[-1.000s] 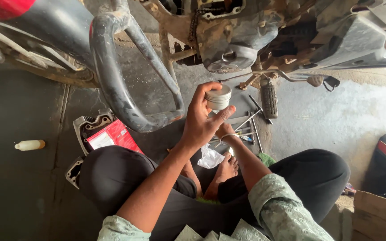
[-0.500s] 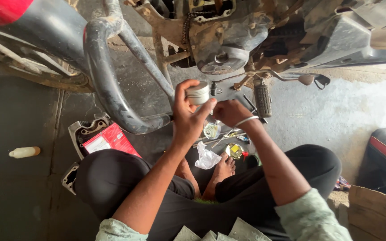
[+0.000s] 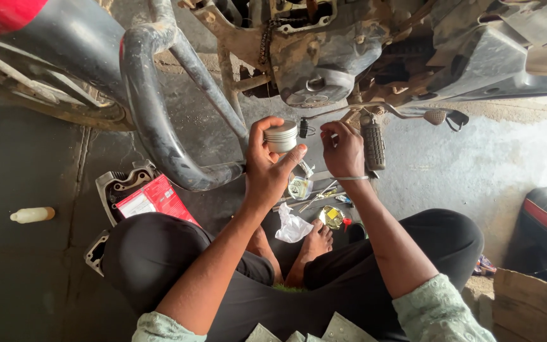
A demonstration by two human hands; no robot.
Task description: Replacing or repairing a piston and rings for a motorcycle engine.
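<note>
Gripping the piston (image 3: 282, 137) in our left hand (image 3: 272, 171), we pinch what seems a circlip with our right hand (image 3: 343, 150); seating it next needs careful alignment.

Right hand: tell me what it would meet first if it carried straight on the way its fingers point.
The right hand points its fingertips left toward the silver piston in the left hand. That piston would probably be met first, though depth between them is unclear.

Motorcycle (image 3: 324, 57) cut off above
</note>
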